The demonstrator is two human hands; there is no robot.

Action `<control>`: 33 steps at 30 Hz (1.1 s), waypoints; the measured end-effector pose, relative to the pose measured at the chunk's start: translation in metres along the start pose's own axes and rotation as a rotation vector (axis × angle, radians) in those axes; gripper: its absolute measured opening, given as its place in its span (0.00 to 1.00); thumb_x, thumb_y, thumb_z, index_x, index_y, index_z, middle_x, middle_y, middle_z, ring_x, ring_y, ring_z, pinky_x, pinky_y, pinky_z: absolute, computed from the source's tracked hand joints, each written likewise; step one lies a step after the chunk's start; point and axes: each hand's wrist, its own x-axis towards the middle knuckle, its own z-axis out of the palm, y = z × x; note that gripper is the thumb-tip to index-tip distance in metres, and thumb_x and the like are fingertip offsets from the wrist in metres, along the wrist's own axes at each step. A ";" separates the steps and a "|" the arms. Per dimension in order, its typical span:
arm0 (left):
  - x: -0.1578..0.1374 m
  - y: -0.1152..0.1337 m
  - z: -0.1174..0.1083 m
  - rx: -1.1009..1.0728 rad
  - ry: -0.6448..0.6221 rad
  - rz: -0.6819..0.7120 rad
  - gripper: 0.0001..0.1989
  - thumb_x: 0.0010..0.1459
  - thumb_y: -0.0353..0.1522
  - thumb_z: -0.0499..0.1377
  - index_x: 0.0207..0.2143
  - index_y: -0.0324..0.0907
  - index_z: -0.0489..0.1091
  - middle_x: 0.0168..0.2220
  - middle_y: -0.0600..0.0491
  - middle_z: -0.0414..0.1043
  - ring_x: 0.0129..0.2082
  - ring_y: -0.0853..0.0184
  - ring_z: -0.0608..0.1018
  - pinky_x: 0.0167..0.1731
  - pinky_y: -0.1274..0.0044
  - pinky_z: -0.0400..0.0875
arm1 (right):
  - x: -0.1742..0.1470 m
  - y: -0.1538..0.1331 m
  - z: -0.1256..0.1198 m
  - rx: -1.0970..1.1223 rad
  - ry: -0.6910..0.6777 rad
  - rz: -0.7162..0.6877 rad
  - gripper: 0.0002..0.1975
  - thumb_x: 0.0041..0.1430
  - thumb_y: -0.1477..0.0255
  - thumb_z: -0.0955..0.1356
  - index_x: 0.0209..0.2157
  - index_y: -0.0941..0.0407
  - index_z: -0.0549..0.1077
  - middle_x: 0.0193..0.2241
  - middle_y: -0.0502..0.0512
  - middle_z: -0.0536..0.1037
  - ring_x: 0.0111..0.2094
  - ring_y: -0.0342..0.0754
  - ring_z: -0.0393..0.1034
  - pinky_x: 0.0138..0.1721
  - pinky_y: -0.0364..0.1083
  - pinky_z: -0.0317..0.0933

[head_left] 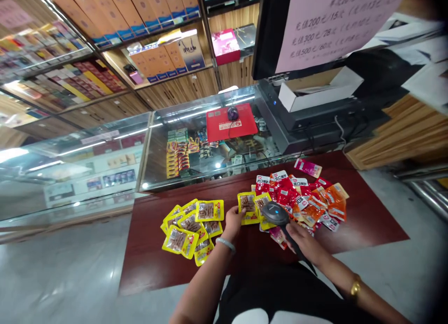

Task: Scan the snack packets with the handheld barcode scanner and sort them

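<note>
Head: glossy, rect. yel. pkt [247, 203]

Bright indoor light, streaky glare on glass counter [196, 172], blurred stretched edges

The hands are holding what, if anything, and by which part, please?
The right hand grips the scanner by its handle; the left hand holds a yellow packet by its left edge.

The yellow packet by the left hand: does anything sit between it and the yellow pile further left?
Only the person's own left hand, which touches the near yellow packet at its left edge, on the side facing the yellow pile. Otherwise just dark red tabletop shows between them.
</note>
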 end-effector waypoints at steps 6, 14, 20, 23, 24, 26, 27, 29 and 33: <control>-0.022 -0.012 -0.031 -0.134 0.035 0.012 0.25 0.39 0.47 0.71 0.32 0.36 0.76 0.31 0.48 0.78 0.29 0.64 0.78 0.32 0.74 0.74 | 0.017 -0.011 0.016 -0.055 -0.138 -0.055 0.28 0.56 0.40 0.62 0.28 0.52 0.64 0.18 0.44 0.65 0.16 0.42 0.58 0.18 0.43 0.55; -0.048 0.003 -0.072 -0.106 0.157 0.019 0.22 0.43 0.47 0.68 0.31 0.37 0.75 0.29 0.50 0.77 0.30 0.63 0.77 0.33 0.74 0.73 | 0.024 -0.017 0.030 -0.111 -0.233 -0.037 0.27 0.58 0.41 0.62 0.30 0.52 0.65 0.19 0.44 0.67 0.16 0.41 0.58 0.17 0.42 0.53; -0.070 0.030 -0.139 0.535 0.841 0.190 0.28 0.54 0.42 0.62 0.56 0.40 0.67 0.52 0.40 0.72 0.58 0.48 0.68 0.56 0.58 0.63 | 0.021 -0.012 0.028 -0.120 -0.241 -0.059 0.27 0.58 0.41 0.63 0.30 0.53 0.66 0.19 0.45 0.67 0.17 0.42 0.59 0.19 0.43 0.56; -0.060 0.029 -0.114 0.658 0.718 0.293 0.26 0.55 0.38 0.62 0.56 0.40 0.67 0.54 0.40 0.71 0.58 0.51 0.69 0.58 0.59 0.60 | 0.017 -0.008 0.022 -0.117 -0.203 -0.067 0.27 0.57 0.40 0.63 0.29 0.52 0.66 0.19 0.46 0.68 0.17 0.43 0.60 0.18 0.43 0.56; -0.053 0.025 -0.095 0.630 0.537 0.300 0.22 0.55 0.37 0.62 0.51 0.40 0.70 0.50 0.42 0.74 0.52 0.54 0.73 0.55 0.62 0.65 | 0.015 -0.007 0.019 -0.119 -0.181 -0.067 0.28 0.56 0.40 0.63 0.29 0.52 0.67 0.19 0.47 0.68 0.17 0.44 0.60 0.18 0.44 0.56; -0.039 0.014 -0.050 0.518 0.159 0.228 0.16 0.54 0.36 0.63 0.45 0.40 0.74 0.41 0.45 0.78 0.41 0.59 0.78 0.45 0.70 0.71 | 0.011 -0.004 0.013 -0.118 -0.142 -0.060 0.28 0.55 0.39 0.63 0.29 0.52 0.67 0.18 0.47 0.68 0.17 0.44 0.60 0.18 0.44 0.55; -0.032 0.009 -0.027 0.461 0.046 0.149 0.15 0.55 0.37 0.63 0.44 0.40 0.75 0.38 0.46 0.78 0.37 0.61 0.79 0.42 0.72 0.71 | 0.009 -0.002 0.009 -0.112 -0.127 -0.056 0.29 0.54 0.39 0.63 0.29 0.52 0.67 0.18 0.46 0.68 0.16 0.44 0.60 0.18 0.43 0.55; -0.019 0.001 0.012 0.441 -0.056 0.048 0.14 0.54 0.38 0.64 0.40 0.38 0.76 0.35 0.45 0.79 0.34 0.62 0.79 0.38 0.74 0.70 | 0.005 0.001 0.003 -0.096 -0.113 -0.047 0.29 0.54 0.39 0.63 0.30 0.52 0.67 0.17 0.45 0.67 0.16 0.43 0.58 0.18 0.42 0.53; -0.003 0.001 0.053 0.573 -0.094 0.003 0.17 0.53 0.42 0.65 0.38 0.38 0.76 0.37 0.43 0.79 0.36 0.59 0.79 0.36 0.74 0.68 | -0.003 0.007 -0.007 -0.062 -0.063 -0.003 0.30 0.53 0.38 0.64 0.32 0.53 0.67 0.18 0.44 0.66 0.17 0.42 0.58 0.19 0.42 0.54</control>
